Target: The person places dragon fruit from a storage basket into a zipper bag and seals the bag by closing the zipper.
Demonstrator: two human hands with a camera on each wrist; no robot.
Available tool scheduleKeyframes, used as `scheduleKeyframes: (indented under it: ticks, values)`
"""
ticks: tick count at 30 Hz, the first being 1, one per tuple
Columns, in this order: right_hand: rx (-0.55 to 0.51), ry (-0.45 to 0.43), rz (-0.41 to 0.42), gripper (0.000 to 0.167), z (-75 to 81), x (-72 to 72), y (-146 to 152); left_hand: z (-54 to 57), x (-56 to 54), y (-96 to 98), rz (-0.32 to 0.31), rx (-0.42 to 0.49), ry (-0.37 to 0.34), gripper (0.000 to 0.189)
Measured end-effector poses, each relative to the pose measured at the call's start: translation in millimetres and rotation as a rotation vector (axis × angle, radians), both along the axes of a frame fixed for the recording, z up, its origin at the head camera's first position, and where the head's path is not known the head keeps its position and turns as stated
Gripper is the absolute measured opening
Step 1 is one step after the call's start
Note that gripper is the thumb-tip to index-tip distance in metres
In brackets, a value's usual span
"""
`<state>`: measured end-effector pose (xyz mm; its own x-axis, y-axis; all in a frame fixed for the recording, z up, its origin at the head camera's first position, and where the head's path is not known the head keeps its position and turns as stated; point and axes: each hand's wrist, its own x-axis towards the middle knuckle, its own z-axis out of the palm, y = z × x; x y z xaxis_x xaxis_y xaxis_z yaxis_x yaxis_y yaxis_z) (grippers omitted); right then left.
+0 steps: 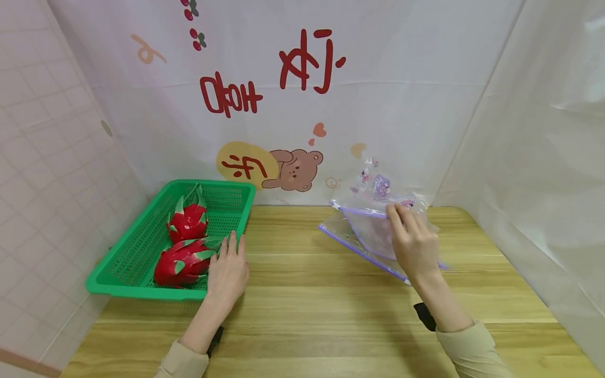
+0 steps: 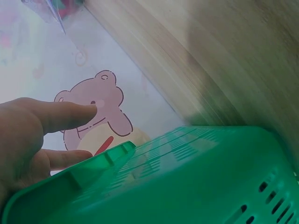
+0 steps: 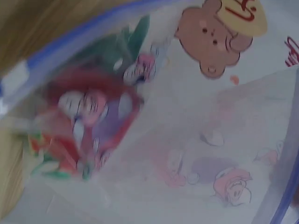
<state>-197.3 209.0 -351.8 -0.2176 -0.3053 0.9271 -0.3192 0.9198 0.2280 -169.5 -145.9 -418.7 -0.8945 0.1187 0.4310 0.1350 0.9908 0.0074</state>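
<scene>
Two red dragon fruits with green-tipped scales, the upper (image 1: 189, 219) and the lower (image 1: 181, 264), lie in a green plastic basket (image 1: 142, 291) on the left. My left hand (image 1: 228, 270) is at the basket's right side with straight fingers, overlapping the lower fruit's tip in the head view. In the left wrist view its fingers (image 2: 70, 158) are right at the basket rim. My right hand (image 1: 413, 239) pinches the top of a clear printed zip bag (image 1: 373, 233) with purple edging. Red and green show through the plastic in the right wrist view.
A second purple zip edge (image 1: 364, 254) spreads below the gripped one, over the wooden table (image 1: 302, 315). A white wall cloth (image 1: 406, 105) with a printed bear (image 1: 295, 170) and red lettering stands behind. Pale sheets close off both sides.
</scene>
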Motion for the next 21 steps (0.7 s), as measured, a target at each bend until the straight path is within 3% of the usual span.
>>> scheduleKeyframes:
  ticks: [10, 21]
  values:
    - [0.110, -0.009, 0.137, 0.024, -27.7, -15.5, -56.9, -3.1, 0.7, -0.7, -0.001, -0.009, 0.028, 0.060]
    - [0.102, -0.082, 0.213, 0.014, -41.8, -25.7, -88.8, -2.7, -0.4, -0.9, -0.052, -0.038, 0.115, 0.052]
